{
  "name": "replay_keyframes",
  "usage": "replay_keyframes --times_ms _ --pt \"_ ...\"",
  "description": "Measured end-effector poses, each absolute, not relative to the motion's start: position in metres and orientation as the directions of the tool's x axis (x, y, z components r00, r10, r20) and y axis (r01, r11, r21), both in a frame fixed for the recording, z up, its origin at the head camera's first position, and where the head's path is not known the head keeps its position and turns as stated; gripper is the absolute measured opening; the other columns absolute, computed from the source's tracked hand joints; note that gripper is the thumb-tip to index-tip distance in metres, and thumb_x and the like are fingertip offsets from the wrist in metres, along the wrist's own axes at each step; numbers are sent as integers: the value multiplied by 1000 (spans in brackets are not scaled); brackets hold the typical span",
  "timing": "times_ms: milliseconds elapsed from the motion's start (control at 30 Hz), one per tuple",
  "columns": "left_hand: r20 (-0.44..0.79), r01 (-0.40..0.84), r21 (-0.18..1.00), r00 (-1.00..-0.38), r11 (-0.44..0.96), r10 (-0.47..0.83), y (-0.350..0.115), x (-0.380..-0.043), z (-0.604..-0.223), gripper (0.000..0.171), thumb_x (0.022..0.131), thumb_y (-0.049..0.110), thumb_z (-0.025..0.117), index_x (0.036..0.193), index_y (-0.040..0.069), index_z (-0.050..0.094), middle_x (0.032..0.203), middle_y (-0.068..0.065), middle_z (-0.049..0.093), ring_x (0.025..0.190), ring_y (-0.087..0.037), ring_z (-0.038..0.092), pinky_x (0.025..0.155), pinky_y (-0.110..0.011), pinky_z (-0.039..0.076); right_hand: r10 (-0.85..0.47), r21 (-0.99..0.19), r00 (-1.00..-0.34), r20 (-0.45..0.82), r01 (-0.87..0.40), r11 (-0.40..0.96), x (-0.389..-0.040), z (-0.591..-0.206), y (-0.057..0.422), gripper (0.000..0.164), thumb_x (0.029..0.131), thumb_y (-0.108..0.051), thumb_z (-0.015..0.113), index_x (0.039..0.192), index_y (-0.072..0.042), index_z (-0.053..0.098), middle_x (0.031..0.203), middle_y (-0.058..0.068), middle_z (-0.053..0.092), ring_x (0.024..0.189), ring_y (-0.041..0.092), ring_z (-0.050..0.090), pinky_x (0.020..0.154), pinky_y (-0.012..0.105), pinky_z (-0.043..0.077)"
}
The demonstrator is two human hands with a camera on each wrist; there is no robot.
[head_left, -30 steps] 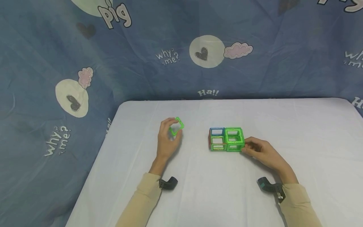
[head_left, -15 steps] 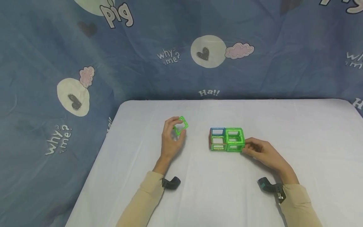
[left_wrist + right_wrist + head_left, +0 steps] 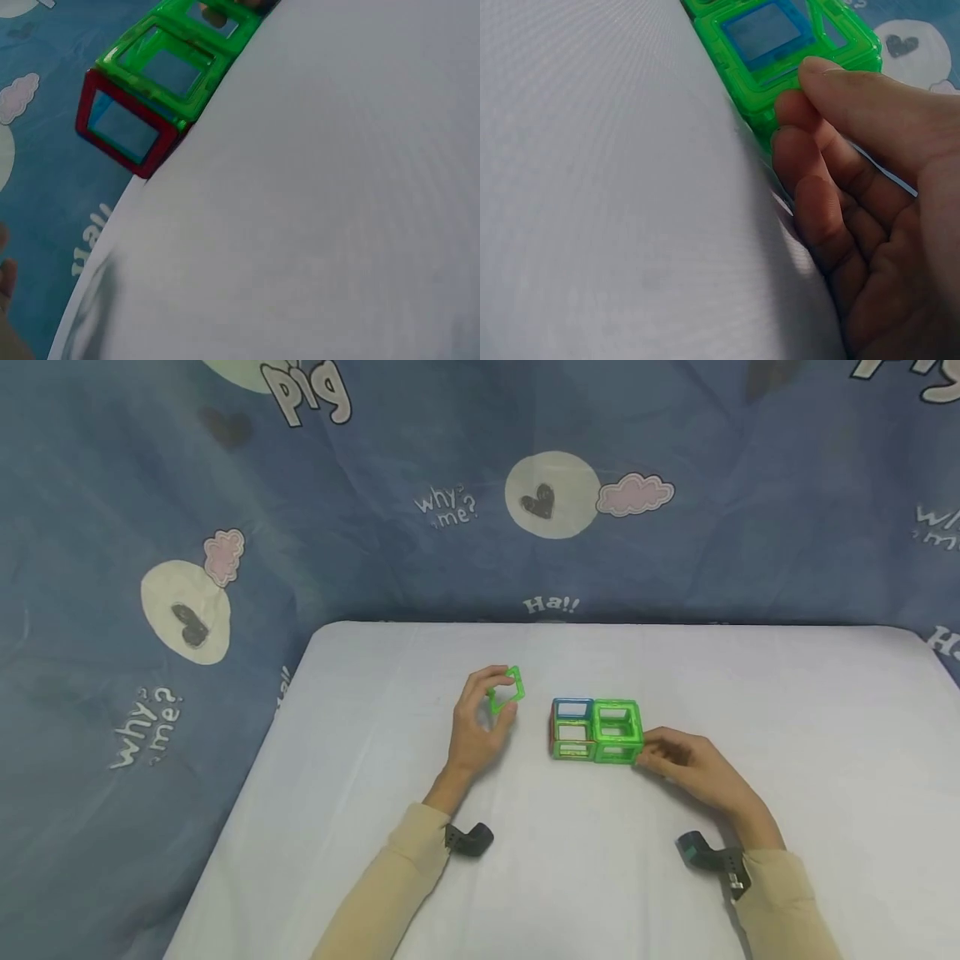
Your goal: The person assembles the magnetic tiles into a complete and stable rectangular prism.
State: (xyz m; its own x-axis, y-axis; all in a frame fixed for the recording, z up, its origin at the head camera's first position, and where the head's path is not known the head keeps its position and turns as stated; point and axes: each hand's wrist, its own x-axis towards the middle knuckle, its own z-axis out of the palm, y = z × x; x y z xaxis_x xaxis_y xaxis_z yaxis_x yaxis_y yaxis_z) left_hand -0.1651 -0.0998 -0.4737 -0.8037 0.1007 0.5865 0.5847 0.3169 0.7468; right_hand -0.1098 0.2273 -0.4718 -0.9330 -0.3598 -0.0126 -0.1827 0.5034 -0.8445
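Observation:
In the head view my left hand (image 3: 474, 731) pinches a green square magnetic tile (image 3: 519, 683) by its edges between thumb and fingers, raised and tilted. Just right of it stands a block of joined magnetic tiles (image 3: 596, 745), two cubes side by side, mostly green with a blue tile at the back left. A red tile (image 3: 84, 105) closes its left end in the left wrist view. My right hand (image 3: 693, 768) holds the block's right end, its thumb (image 3: 847, 86) at the green edge and the other fingers curled beside it. The left wrist view catches only the left hand's edge.
A white-covered table (image 3: 570, 860) lies beneath both hands. Behind it and along the left hangs a blue printed cloth (image 3: 375, 560). Black wrist cameras (image 3: 471, 841) sit at both sleeves.
My left hand has moved right with the green tile, closer to the block. The right hand and the block have stayed in place; the head view has shifted slightly.

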Motion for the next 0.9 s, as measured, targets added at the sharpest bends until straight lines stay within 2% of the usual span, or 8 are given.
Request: replay_keyframes --times_ms 133,300,500,667,900 --pt "600 608 739 -790 291 126 -93 -165 -477 29 86 16 60 114 10 61 130 -9 54 127 -21 47 106 -36 38 -349 -847 -937 -2 -184 498 -105 -475 229 25 89 -24 65 111 -13 65 84 -2 65 75 8 57 67 21 48" --pt "629 642 720 -764 263 143 -85 -162 -478 31 84 8 62 114 2 61 128 -17 54 125 -31 48 110 -39 35 -345 -852 -938 -15 -169 495 -101 -477 230 24 89 -25 65 111 -14 65 85 -1 65 76 8 57 68 20 47" --pt "632 658 709 -752 252 185 -70 -149 -453 30 80 2 60 109 -6 60 122 -27 54 120 -40 49 109 -42 36 -361 -851 -932 16 -202 484 -102 -475 230 22 90 -22 65 111 -14 65 85 -2 65 75 7 57 67 20 47" --pt "652 690 679 -724 252 226 -62 -158 -467 31 81 6 62 112 -1 62 125 -22 55 121 -37 49 109 -43 36 -370 -852 -928 31 -218 476 -106 -473 229 22 90 -21 65 111 -15 65 86 -2 66 76 7 58 68 20 47" --pt "652 711 647 -704 276 283 -58 -162 -472 29 86 17 60 114 10 64 128 -11 55 124 -25 48 108 -38 37 -350 -846 -937 7 -192 497 -110 -474 228 25 89 -24 65 112 -15 64 86 -3 65 76 8 58 69 21 48"
